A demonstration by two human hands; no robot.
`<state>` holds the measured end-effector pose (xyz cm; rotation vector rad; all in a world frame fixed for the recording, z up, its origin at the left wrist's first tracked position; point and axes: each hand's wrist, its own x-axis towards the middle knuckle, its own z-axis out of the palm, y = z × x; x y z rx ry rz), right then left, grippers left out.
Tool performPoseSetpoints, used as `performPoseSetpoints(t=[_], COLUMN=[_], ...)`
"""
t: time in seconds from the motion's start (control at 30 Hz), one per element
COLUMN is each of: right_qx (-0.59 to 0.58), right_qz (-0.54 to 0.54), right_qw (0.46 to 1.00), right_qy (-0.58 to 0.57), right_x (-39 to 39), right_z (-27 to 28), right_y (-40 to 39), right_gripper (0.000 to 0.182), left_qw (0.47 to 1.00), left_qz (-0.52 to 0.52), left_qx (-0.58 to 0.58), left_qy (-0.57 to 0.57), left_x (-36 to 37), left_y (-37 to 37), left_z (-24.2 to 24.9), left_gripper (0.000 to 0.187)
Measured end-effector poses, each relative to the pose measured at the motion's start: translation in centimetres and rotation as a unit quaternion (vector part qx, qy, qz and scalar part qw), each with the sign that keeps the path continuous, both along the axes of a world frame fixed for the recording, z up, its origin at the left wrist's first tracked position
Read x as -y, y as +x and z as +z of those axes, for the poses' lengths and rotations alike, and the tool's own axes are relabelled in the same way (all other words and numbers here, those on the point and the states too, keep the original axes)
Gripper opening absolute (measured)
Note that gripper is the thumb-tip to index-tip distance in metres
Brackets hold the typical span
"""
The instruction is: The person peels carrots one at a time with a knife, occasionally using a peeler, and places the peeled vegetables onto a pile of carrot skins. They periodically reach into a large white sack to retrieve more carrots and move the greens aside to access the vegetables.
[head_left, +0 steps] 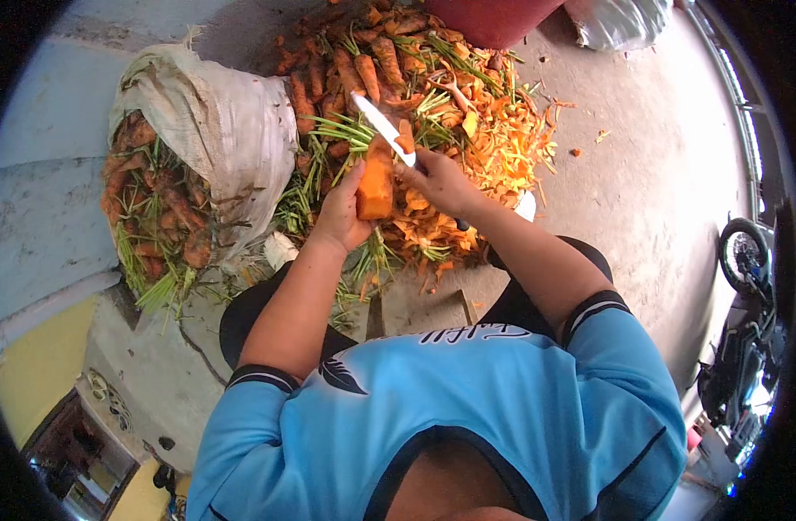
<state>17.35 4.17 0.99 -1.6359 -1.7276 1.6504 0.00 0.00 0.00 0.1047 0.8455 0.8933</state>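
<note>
My left hand [344,213] is wrapped round a thick orange carrot [376,187], whose lower end has a flat, bright orange face. My right hand [439,181] grips a knife [382,128] near the carrot's upper end. The white blade points up and to the left, and a strip of orange lies against it. Behind both hands spreads a heap of peelings [511,143], with unpeeled carrots [387,65] and green stems at its upper left.
A white woven sack [250,130] of dirty carrots [163,204] lies open at the left. A red container [493,19] and a plastic bag [622,22] stand at the top. Motorcycles [741,356] are at the far right.
</note>
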Motion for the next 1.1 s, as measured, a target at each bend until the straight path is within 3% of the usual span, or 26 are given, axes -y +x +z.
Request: performPoseSetpoints(t=[0.07,0.17,0.37,0.47,0.6,0.7,0.9,1.0,1.03,1.1], right_qx=[0.081,0.113,0.151,0.169,0.188,0.148,0.063,-0.009,-0.082,-0.221], right_qz=[0.068,0.084,0.113,0.136,0.118,0.105,0.079,0.017,0.005,-0.019], right_qw=[0.992,0.981,0.974,0.97,0.971,0.983,0.995,0.997,0.976,0.872], right_qy=[0.074,0.137,0.122,0.109,0.087,0.018,0.009,-0.078,-0.203,-0.436], right_x=[0.7,0.8,1.9,2.3,2.9,3.1,3.4,3.5,3.1,1.6], right_z=[2.2,3.4,2.5,3.0,2.6,1.4,-0.5,-0.8,-0.5,1.1], right_y=[-0.4,-0.9,-1.4,-1.7,-2.2,-2.6,-2.7,-2.9,-2.6,-1.5], right_gripper=[0.065,0.066,0.058,0.055,0.054,0.054,0.058,0.056,0.053,0.051], left_qw=[1.0,0.999,0.999,1.0,0.998,0.995,0.978,0.968,0.964,0.968], left_qz=[0.0,0.007,0.016,-0.007,0.043,0.068,0.133,0.156,0.161,0.169], left_qx=[-0.015,-0.004,-0.027,0.027,-0.031,-0.069,-0.159,-0.198,-0.211,-0.184], left_qy=[0.005,0.033,-0.007,-0.003,-0.026,-0.015,-0.007,0.007,0.021,0.015], left_x=[0.0,-0.4,0.3,0.3,0.5,1.0,0.9,0.7,0.4,0.0], left_y=[0.3,0.6,1.3,0.9,1.8,1.5,2.5,2.0,1.3,0.8], left_z=[0.3,-0.3,-0.8,-1.8,-1.2,-2.6,-1.9,-3.1,-3.8,-3.5], left_gripper=[0.046,0.041,0.036,0.034,0.034,0.032,0.029,0.029,0.03,0.031])
